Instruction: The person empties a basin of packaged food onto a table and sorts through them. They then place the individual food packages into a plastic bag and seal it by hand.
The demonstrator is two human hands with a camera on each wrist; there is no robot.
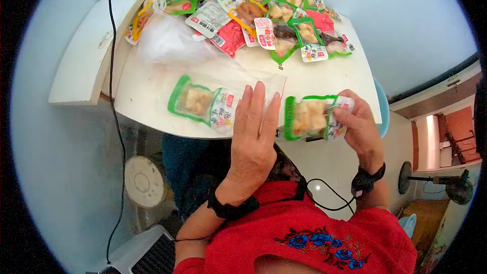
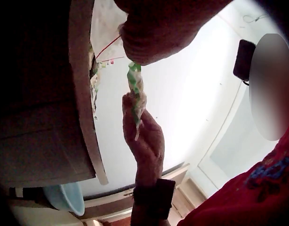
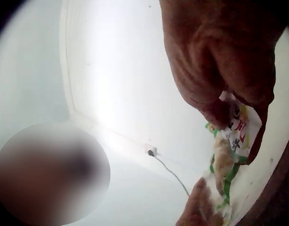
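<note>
My right hand (image 1: pixel 361 127) pinches the white printed end of a green-edged food packet (image 1: pixel 309 117), held off the table's front edge. In the right wrist view the thumb and fingers grip that packet (image 3: pixel 223 162). My left hand (image 1: pixel 253 144), fingers straight, lies over the right part of a clear plastic bag (image 1: pixel 274 87); a second green-edged packet (image 1: pixel 197 100) lies in or under the bag, which I cannot tell. In the left wrist view the right hand (image 2: pixel 143 136) holds its packet (image 2: pixel 136 89) edge-on, just below the left hand (image 2: pixel 158 33).
A heap of food packets (image 1: pixel 248 12) covers the back of the white table (image 1: pixel 335 78). Crumpled clear plastic (image 1: pixel 170 40) lies at left. A black cable (image 1: pixel 112 71) hangs at left; a round stool (image 1: pixel 144 181) stands below, and a blue basin (image 1: pixel 381 106) beyond the right edge.
</note>
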